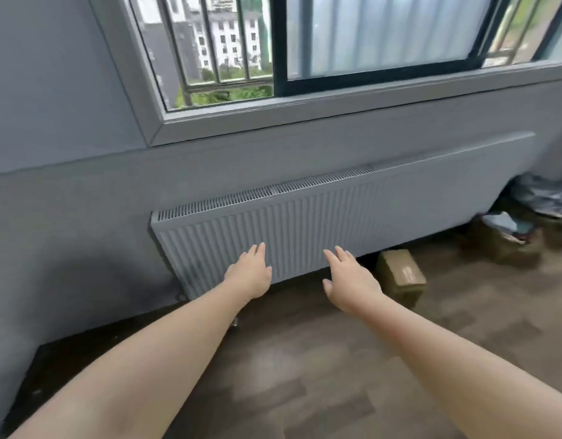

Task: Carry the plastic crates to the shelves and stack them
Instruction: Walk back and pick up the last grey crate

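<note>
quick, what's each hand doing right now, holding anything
Left hand: open, fingers straight, holding nothing.
Right hand: open, fingers straight, holding nothing.

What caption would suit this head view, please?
Both empty hands, left and right, reach toward a radiator.

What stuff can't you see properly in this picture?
Head view, the only one:
- Crates and shelves: none in the picture, so where they are cannot be told.
- Cardboard box: blurred, label unreadable, its far end hidden under the radiator.
- Pile on the floor at right: blurred and cut by the right edge; contents unclear.
- Left hand and right hand: open and empty, but whether they touch the radiator cannot be told.
</note>
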